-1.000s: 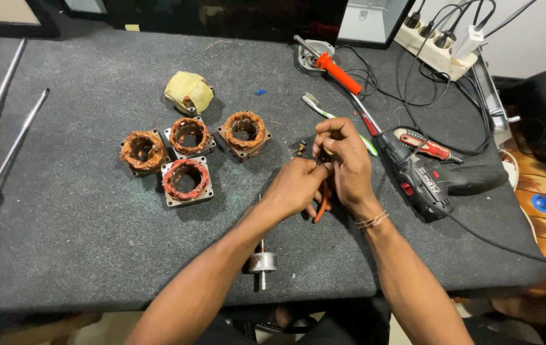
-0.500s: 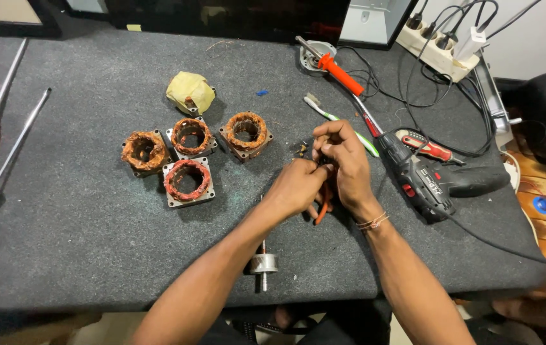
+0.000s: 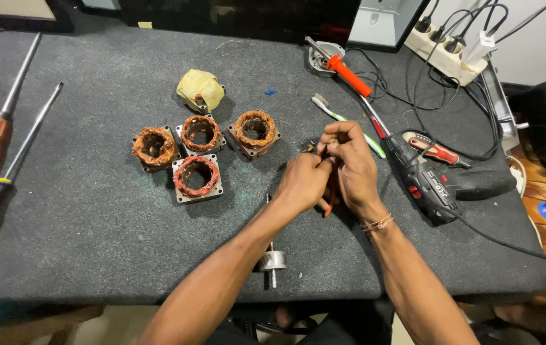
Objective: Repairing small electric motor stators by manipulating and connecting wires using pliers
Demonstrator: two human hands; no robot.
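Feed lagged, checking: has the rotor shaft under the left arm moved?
No. The rotor shaft lies where it was, below the red-wound stator, near the table edge.

four wound stators (image 3: 199, 150) left of the hands (image 3: 330, 172), drill (image 3: 429, 182) right, rotor shaft (image 3: 273, 260) nearer

Small yellow label (image 3: 144, 25) at top, left of centre, on dark edge behind tabletop. White label patch on drill (image 3: 427, 188) body, right of centre.
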